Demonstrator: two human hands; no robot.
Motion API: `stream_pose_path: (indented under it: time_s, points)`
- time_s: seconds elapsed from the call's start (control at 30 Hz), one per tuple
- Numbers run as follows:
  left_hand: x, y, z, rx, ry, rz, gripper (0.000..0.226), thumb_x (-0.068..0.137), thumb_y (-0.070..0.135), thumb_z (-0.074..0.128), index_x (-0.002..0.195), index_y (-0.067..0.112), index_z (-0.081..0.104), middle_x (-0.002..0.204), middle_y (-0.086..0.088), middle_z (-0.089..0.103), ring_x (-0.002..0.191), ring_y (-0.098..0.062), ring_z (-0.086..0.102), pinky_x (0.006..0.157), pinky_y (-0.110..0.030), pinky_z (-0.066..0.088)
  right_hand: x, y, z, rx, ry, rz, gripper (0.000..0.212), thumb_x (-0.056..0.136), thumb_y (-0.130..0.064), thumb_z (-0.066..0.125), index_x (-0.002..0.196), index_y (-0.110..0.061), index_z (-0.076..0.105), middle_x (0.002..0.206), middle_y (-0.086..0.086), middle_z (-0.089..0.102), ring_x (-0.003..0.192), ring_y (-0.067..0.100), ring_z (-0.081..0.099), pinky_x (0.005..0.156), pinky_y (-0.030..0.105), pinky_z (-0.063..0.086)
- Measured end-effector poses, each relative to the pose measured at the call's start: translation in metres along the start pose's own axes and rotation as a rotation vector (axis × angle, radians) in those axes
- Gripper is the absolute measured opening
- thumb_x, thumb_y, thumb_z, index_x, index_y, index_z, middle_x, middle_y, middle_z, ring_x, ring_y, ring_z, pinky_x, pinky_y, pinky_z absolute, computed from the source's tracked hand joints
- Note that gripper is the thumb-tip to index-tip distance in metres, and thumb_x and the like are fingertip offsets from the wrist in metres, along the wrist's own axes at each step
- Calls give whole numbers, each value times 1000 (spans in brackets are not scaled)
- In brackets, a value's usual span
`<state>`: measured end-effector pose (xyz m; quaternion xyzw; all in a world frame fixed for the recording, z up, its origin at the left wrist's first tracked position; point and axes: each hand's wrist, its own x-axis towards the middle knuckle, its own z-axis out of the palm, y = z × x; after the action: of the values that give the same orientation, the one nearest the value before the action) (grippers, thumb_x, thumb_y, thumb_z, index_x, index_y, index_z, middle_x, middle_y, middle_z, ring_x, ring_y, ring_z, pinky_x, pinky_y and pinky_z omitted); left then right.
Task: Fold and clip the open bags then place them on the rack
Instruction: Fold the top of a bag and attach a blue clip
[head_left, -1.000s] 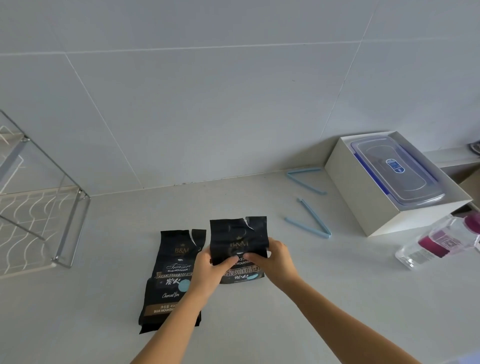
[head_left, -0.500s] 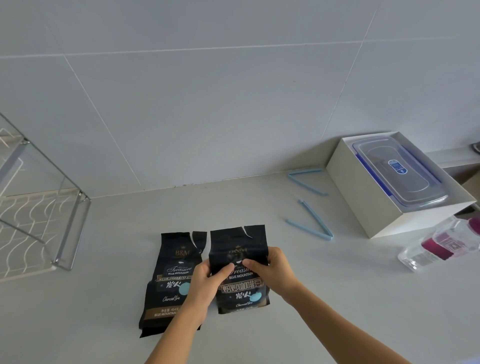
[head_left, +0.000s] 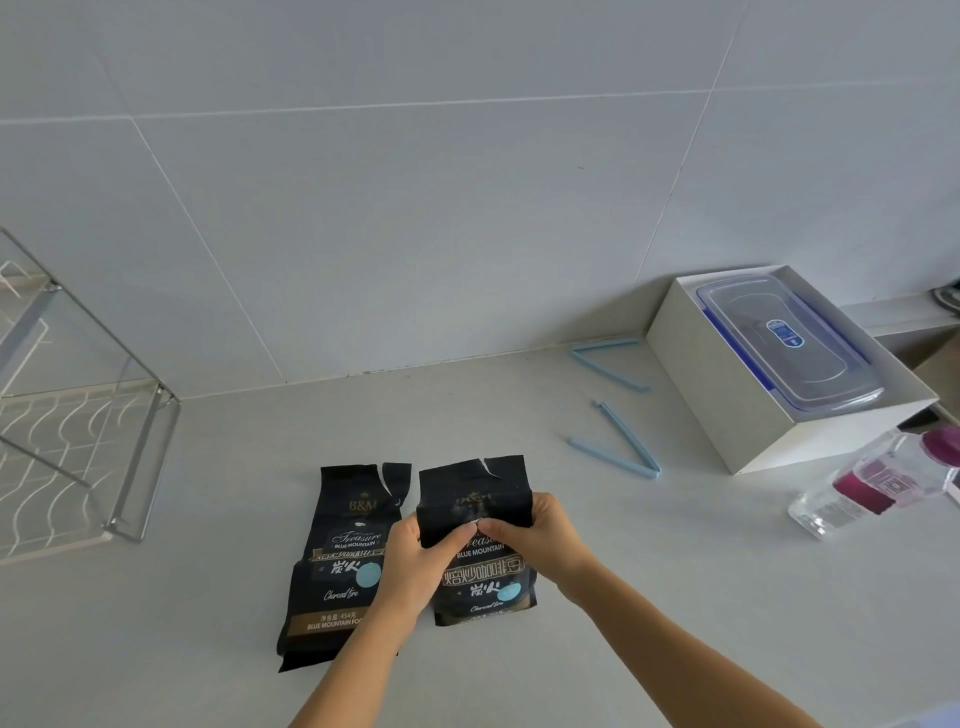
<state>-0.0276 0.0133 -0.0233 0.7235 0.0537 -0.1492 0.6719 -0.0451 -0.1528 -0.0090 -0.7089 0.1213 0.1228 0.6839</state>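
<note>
Two black coffee bags with torn-open tops are on the grey counter. The left bag (head_left: 340, 561) lies flat. The right bag (head_left: 475, 488) stands upright, and both hands pinch its upper part: my left hand (head_left: 415, 564) on its left edge, my right hand (head_left: 530, 535) on its right edge, thumbs meeting at the front. Its top is creased just above my fingers. Two light-blue clips lie open in V shapes to the right, one clip (head_left: 621, 441) nearer and another clip (head_left: 605, 364) by the wall. The wire rack (head_left: 124, 467) stands at the far left.
A white box (head_left: 722, 410) holding a clear lidded container (head_left: 784, 343) sits at the back right against the tiled wall. A clear plastic bottle (head_left: 878, 480) with a magenta label lies on its side at the right edge.
The right bag has come down from a raised, tilted position and now stands on the counter. Both hands have shifted up to its upper part, pressing a crease across it.
</note>
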Motion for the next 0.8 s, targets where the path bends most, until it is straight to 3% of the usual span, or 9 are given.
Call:
stream_pose_path:
  time_s: [0.1, 0.17, 0.27, 0.37, 0.43, 0.53, 0.6, 0.7, 0.8]
  points:
    - [1, -3, -1, 44, 46, 47, 31, 70, 26, 79, 93, 34, 60, 87, 8, 73, 86, -14, 70, 62, -21, 57, 4, -6, -4, -33, -44, 26, 10, 80, -17, 72, 82, -27, 68, 82, -5, 76, 76, 12, 73, 61, 18, 56]
    - [2, -5, -1, 89, 81, 71, 60, 68, 24, 81, 118, 26, 48, 119, 1, 60, 110, -17, 59, 86, -37, 55, 6, -6, -8, -129, -32, 29, 15, 79, -20, 73, 88, -28, 64, 90, -6, 74, 80, 10, 72, 68, 23, 59]
    - [2, -2, -1, 265, 195, 197, 96, 63, 26, 84, 138, 19, 25, 142, -5, 32, 132, -19, 33, 105, -41, 39, 5, -1, -8, -166, 28, -52, 57, 75, -16, 76, 123, -26, 46, 111, -2, 65, 98, 15, 66, 82, 40, 59]
    - [3, 0, -1, 354, 174, 338, 92, 64, 25, 83, 138, 21, 29, 148, -4, 28, 138, -16, 23, 108, -37, 32, 1, 4, -6, -85, 44, -143, 104, 71, -11, 80, 143, -37, 10, 128, -11, 42, 106, 18, 63, 80, 41, 59]
    - [2, -1, -1, 331, 119, 349, 79, 68, 22, 81, 134, 32, 38, 151, 0, 24, 139, -8, 15, 109, -35, 27, 0, 5, -6, -143, 41, -216, 111, 70, -12, 81, 145, -41, 5, 133, -11, 32, 111, 16, 58, 85, 36, 58]
    - [1, 0, -4, 218, 58, 261, 60, 71, 18, 78, 107, 58, 51, 149, 9, 24, 140, -8, 13, 113, -44, 25, -1, 6, -10, -225, 27, -314, 85, 76, -11, 76, 139, -43, 29, 142, -6, 24, 118, 12, 50, 87, 21, 54]
    - [-1, 3, -4, 159, 23, 164, 59, 71, 20, 78, 96, 67, 50, 148, -1, 34, 139, -19, 25, 109, -50, 34, -2, 5, -15, -254, 16, -317, 55, 79, -13, 73, 122, -39, 51, 146, -5, 21, 113, 8, 54, 81, 15, 53]
    - [0, -1, -7, 51, -13, 24, 65, 70, 25, 79, 120, 48, 46, 136, -6, 46, 123, -22, 49, 93, -45, 52, 0, 7, -20, -306, 20, -272, 27, 81, -17, 72, 106, -21, 66, 144, -7, 27, 111, 4, 54, 79, 14, 53]
    - [3, -2, -7, -31, -48, -66, 59, 71, 21, 78, 122, 34, 51, 114, -2, 62, 100, -17, 64, 70, -27, 58, 2, 10, -21, -243, 6, -202, 21, 81, -19, 71, 102, -14, 69, 142, -4, 36, 103, 4, 59, 74, 15, 54]
